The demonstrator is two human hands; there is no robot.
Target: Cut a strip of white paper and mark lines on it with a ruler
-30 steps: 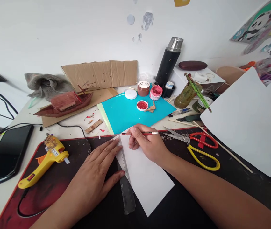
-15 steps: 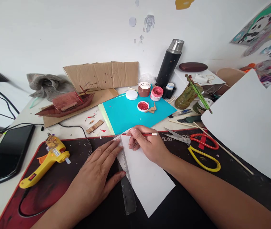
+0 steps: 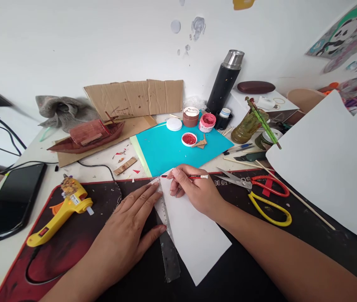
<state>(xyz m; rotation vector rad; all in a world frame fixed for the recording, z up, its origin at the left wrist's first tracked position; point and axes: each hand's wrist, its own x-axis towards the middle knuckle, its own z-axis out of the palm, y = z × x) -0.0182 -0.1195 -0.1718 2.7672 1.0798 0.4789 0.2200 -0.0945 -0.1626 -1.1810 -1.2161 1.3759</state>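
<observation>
A sheet of white paper [image 3: 197, 239] lies at a slant on the dark mat. Along its left edge runs a clear ruler [image 3: 170, 260], partly over the paper. My left hand [image 3: 134, 222] presses flat on the ruler with fingers stretched out. In my right hand [image 3: 194, 188] a red and black pencil [image 3: 199, 176] is pinched, its tip near the upper left corner of the paper, beside the ruler's top end. To the right of my right hand lie open scissors [image 3: 246, 182] with one red and one yellow handle.
A yellow glue gun [image 3: 61, 214] and a phone [image 3: 11, 201] lie at left. Behind them sits a brown model boat [image 3: 87, 136]. Paint jars [image 3: 207, 122] stand on a blue sheet [image 3: 165, 149], near a black thermos [image 3: 224, 86]. Large white paper [image 3: 329, 167] rises at right.
Both hands, the pencil and the ruler keep practically the same places. The whole view has shifted very slightly.
</observation>
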